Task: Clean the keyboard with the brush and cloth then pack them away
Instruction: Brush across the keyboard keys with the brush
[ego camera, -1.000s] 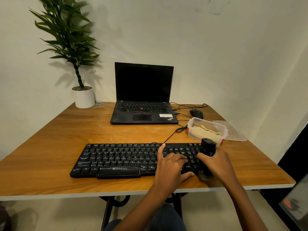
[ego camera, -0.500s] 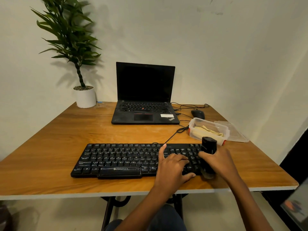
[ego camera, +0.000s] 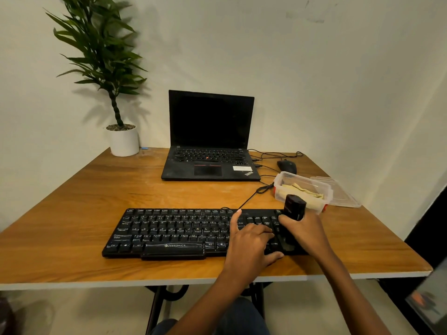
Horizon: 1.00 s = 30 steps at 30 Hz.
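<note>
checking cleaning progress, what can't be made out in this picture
Head view:
Bristles of the black block-handled brush: hidden under the gripping right hand.
Right-end keys of the black wired keyboard: covered by the left hand and right hand.
The yellowish cloth in the clear plastic box: partly behind the brush.
Dust on keys: too small.

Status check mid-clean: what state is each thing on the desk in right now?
Laptop: lid open, screen dark.
Keyboard: flat on the table, left hand resting on it.
Brush: upright, gripped by the right hand, at the keyboard's right end.
Container: open, lid off.
Lid: lying on the table beside the container.
Cloth: inside the container.
Mouse: untouched, behind the container.
</note>
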### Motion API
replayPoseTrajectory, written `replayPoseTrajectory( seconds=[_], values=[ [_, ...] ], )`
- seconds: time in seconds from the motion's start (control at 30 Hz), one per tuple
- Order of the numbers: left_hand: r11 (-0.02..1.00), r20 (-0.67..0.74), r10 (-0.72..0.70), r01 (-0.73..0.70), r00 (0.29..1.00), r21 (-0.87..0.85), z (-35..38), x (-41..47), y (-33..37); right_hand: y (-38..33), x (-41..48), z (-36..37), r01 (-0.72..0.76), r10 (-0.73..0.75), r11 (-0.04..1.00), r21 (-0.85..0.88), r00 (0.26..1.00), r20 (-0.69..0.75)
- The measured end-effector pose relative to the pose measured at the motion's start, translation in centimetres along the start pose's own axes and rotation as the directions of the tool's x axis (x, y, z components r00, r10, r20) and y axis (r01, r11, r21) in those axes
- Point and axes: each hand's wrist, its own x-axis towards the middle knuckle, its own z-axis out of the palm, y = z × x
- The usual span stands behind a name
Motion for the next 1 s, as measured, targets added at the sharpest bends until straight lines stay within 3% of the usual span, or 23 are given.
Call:
replayPoseTrajectory(
  seconds=[0.07, 0.2, 0.33, 0.47, 0.6, 0.77, 0.87, 1.0],
  values=[
    [1.000, 0.006, 0.000, 0.000, 1.000, -0.002, 0.0, -0.1, 0.0, -0.2, 0.6, -0.7, -0.042, 0.048, 0.996, -0.073, 0.995, 0.083],
    [1.000, 0.010, -0.001, 0.001, 1.000, 0.000, 0.0, 0.0, 0.0, -0.5, 0.9, -0.3, 0.032, -0.032, 0.999, -0.015, 0.999, -0.033],
    [1.000, 0.021, -0.004, 0.004, 1.000, -0.004, 0.1, -0.1, -0.1, -0.3, 1.0, -0.3, -0.026, 0.035, 0.997, -0.079, 0.992, 0.119],
    [1.000, 0.019, -0.005, 0.005, 1.000, -0.009, 0.1, 0.0, 0.0, -0.4, 1.1, -0.3, 0.008, -0.008, 1.000, 0.006, 0.999, -0.048],
    [1.000, 0.019, -0.008, 0.008, 1.000, -0.012, 0.2, -0.1, 0.0, 0.4, 0.6, -0.7, -0.040, 0.040, 0.999, -0.001, 0.998, 0.050],
    [1.000, 0.012, 0.000, 0.001, 1.000, -0.012, 0.1, 0.0, 0.0, 0.4, 0.5, -0.6, -0.005, 0.012, 0.997, 0.079, 0.996, -0.092],
    [1.000, 0.021, -0.001, 0.001, 1.000, -0.013, 0.1, -0.1, 0.0, 0.6, 0.7, -0.6, -0.067, 0.066, 0.998, 0.022, 0.997, 0.032],
    [1.000, 0.020, -0.001, 0.001, 1.000, -0.014, 0.0, 0.1, 0.0, -0.2, 1.6, -0.5, 0.010, 0.001, 0.997, 0.083, 0.992, -0.129]
  ],
)
